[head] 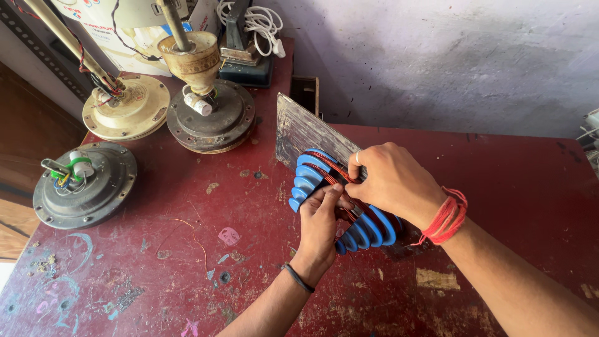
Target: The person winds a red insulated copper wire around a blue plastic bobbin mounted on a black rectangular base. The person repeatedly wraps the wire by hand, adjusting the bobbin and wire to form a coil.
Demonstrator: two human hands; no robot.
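Near the middle of the red table (pixel 187 206), both hands are on a row of blue discs (pixel 312 178) wound with thin copper wire (pixel 334 167), which runs from about ten o'clock down to four o'clock against a grey board (pixel 299 128) standing on edge just behind it. The left hand (pixel 319 224) comes up from six o'clock and pinches the wire between thumb and fingers at the row's middle; the right hand (pixel 393 181), reaching in from four o'clock with a red thread at the wrist, is curled over the top of the discs and grips the strands there, so both are closed on the winding. The step in hand looks like working the coils on or off the discs, and it seems only partly done, since wire shows on several discs. The next move calls for a gentle, even pull so the fine wire neither kinks nor snaps. At nine o'clock lies a grey fan motor (pixel 84 184); at eleven o'clock stand a cream fan motor (pixel 125 106) and a rusty fan motor (pixel 212 112), well apart from the hands
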